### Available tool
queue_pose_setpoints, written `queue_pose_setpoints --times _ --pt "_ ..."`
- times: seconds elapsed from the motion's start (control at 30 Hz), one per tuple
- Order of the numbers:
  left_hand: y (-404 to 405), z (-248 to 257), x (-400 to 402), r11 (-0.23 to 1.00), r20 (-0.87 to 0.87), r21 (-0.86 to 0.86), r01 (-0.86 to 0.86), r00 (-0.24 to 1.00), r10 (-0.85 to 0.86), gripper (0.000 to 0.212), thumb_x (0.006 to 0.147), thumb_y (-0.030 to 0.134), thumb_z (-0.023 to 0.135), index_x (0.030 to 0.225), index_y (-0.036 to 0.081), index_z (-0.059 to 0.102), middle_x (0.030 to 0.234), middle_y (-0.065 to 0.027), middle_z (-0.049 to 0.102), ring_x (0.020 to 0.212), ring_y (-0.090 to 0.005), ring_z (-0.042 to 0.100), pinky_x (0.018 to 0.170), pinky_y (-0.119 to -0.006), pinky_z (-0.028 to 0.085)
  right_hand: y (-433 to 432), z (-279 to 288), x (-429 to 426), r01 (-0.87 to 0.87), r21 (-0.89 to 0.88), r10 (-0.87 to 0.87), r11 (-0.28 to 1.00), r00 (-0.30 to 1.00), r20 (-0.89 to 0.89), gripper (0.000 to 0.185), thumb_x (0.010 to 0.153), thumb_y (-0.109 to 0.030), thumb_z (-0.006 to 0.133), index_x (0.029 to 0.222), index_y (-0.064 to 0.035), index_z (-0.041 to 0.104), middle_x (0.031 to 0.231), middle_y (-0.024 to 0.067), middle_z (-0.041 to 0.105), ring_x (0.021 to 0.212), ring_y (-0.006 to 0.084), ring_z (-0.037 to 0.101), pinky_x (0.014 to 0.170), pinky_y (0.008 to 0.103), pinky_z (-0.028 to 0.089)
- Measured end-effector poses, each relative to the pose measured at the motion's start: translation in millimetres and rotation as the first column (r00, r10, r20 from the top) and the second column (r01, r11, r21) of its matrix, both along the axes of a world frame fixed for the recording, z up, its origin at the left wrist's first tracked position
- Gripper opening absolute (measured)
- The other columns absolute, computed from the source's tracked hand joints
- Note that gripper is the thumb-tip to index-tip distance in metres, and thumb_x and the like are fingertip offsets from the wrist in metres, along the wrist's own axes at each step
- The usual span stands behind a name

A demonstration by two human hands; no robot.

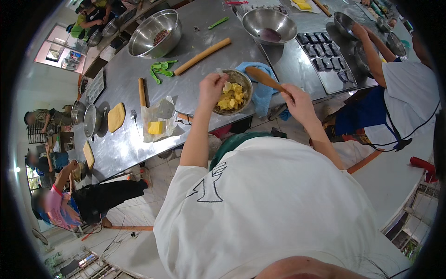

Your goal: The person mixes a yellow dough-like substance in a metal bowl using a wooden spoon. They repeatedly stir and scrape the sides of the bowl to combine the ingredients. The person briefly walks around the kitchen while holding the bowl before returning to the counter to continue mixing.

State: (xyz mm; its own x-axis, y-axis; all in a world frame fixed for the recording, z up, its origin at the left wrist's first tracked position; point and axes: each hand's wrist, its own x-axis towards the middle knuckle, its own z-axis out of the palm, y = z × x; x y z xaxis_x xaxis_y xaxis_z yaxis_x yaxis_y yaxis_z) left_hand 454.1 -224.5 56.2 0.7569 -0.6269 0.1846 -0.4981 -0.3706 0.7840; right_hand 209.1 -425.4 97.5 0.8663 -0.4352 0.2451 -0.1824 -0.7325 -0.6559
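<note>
My left hand point(210, 87) is at the left rim of a metal bowl point(248, 85), fingers pinched on a pale, translucent scrap point(220, 71). Whether these fingers also touch the rim is hard to tell. Soft yellow lumps, like butter or dough point(232, 97), lie in the bowl. My right hand point(298, 103) grips the handle of a wooden spatula point(261, 76). Its broad end is raised by the bowl's right side, over a crumpled blue cloth point(262, 96). Left of the bowl, a yellow butter-like block point(155, 127) rests on opened wrapping paper point(167, 108).
The steel table point(195, 38) bears a rolling pin point(202, 56), green measuring spoons point(162, 69), a fork point(134, 117), flat dough point(116, 117), and large bowls point(269, 26). A tray of dark wrapped pieces point(325, 57) lies to the right. A co-worker point(404, 83) stands beyond it; another person point(66, 205) is at left.
</note>
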Motion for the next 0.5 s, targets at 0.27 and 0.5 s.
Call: queue_pose_setpoints --times 0.27,0.5 --pt "29.1 17.3 22.0 0.972 -0.224 -0.205 -0.118 0.972 0.071 0.022 0.09 0.021 0.071 0.094 -0.001 0.073 0.067 -0.0067 0.067 0.057 -0.0105 0.061 0.054 -0.028 0.048 72.4 30.4 55.1 -0.125 -0.425 0.035 0.896 0.976 -0.214 0.032 0.09 -0.014 0.058 0.12 -0.0207 0.064 0.094 0.006 0.059 0.088 0.0267 0.063 0.07 0.041 0.053" --pt "44.0 29.9 34.3 0.98 -0.223 -0.198 -0.014 0.974 -0.031 0.017 0.09 0.014 0.07 0.098 -0.001 0.072 0.075 -0.0081 0.069 0.065 -0.012 0.066 0.061 -0.027 0.052 79.5 30.5 61.5 -0.218 -0.453 0.018 0.864 0.913 -0.407 0.029 0.091 -0.013 0.054 0.118 -0.0175 0.065 0.096 0.0085 0.062 0.09 0.0288 0.064 0.071 0.0431 0.053"
